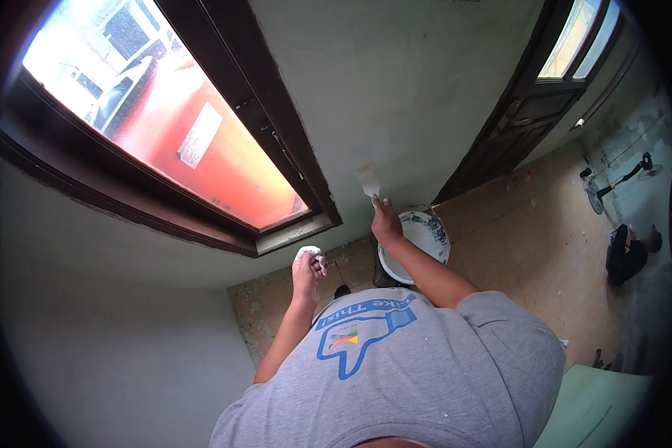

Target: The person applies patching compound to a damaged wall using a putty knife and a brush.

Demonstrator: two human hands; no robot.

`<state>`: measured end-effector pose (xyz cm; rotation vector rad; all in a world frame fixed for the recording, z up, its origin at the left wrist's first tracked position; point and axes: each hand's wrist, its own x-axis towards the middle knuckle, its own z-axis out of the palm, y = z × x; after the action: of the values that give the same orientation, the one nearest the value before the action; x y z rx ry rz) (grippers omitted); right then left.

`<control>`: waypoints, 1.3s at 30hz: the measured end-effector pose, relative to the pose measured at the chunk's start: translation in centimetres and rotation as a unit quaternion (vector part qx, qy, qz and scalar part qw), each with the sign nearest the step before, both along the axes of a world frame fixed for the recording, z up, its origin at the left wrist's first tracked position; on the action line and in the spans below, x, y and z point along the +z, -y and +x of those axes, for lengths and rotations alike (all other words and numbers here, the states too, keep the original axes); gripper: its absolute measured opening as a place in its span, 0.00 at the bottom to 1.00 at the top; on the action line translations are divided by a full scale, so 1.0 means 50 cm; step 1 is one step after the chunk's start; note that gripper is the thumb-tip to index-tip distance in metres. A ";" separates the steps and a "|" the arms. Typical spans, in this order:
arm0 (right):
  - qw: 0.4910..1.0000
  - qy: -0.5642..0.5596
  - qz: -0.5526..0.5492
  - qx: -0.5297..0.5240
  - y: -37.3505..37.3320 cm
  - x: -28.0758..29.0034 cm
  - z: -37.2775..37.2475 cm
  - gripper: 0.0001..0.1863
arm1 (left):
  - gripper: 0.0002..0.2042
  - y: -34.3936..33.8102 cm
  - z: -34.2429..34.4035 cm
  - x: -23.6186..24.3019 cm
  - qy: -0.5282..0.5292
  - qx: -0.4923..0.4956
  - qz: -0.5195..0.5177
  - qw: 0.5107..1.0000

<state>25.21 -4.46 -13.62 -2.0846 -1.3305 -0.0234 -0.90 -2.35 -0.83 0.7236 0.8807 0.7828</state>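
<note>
My right hand (385,222) is closed around the handle of a putty knife (369,183). Its pale, flared blade points up toward the grey-green wall (381,89), just right of the dark window frame. Whether the blade touches the wall is hard to make out. Lower and to the left, my left hand (306,280) is curled, its fingers smeared white, around a white putty-like lump (308,251). Under my right forearm stands a round white bucket (434,237) with dark and white smears on its rim; the forearm hides part of it.
A window with a dark wooden frame (306,149) is at the left, its sill close above my left hand. Toward the right is a dark door (500,134). On the brown floor (523,224), a person (626,254) sits near a standing fan (594,193). A pale green panel (590,407) lies lower right.
</note>
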 end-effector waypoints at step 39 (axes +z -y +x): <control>0.917 -0.229 -0.310 -0.100 0.374 -0.068 0.169 0.39 | 0.11 -0.047 -0.062 -0.388 -0.287 -0.170 -0.218 0.917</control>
<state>33.68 -23.17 -17.02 -2.5145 -0.8939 0.8500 -4.01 -0.01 -20.25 0.6860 1.3594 0.0349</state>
